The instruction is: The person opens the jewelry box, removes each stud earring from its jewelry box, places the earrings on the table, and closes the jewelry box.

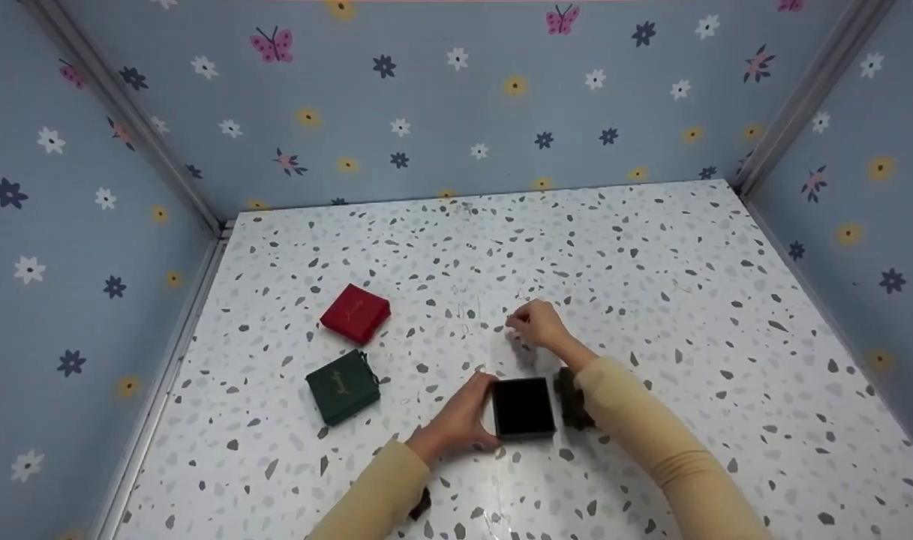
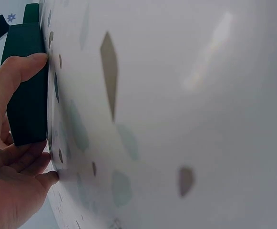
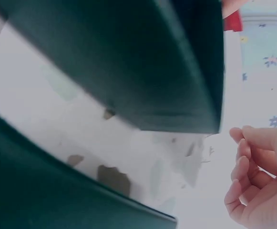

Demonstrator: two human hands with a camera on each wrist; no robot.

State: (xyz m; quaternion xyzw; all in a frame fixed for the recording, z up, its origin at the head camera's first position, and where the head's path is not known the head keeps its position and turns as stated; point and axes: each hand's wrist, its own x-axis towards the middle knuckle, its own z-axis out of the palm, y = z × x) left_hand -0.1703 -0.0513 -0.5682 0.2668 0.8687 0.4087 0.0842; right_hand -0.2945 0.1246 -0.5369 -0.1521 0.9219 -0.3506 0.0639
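In the head view my left hand [image 1: 462, 416] holds the left side of an open square box [image 1: 524, 435] with a black inside. Its outer wall [image 2: 27, 95] is dark green, with my thumb along it in the left wrist view. My right hand [image 1: 540, 326] is beyond the box, thumb and forefinger tips together and the other fingers curled. Nothing shows between the fingertips of this hand [image 3: 262, 176] in the right wrist view. A dark green panel [image 3: 71, 191], apart from the box, stands at lower left there.
To the left lie a red jewelry pouch [image 1: 355, 313] and a dark green pouch [image 1: 343, 386], both with gold lettering. Thin wiry bits [image 1: 465, 311] are on the speckled table [image 1: 651, 300]. A dark object [image 1: 570, 397] sits beside my right sleeve, partly hidden. Flower-patterned walls [image 1: 456, 97] surround the table.
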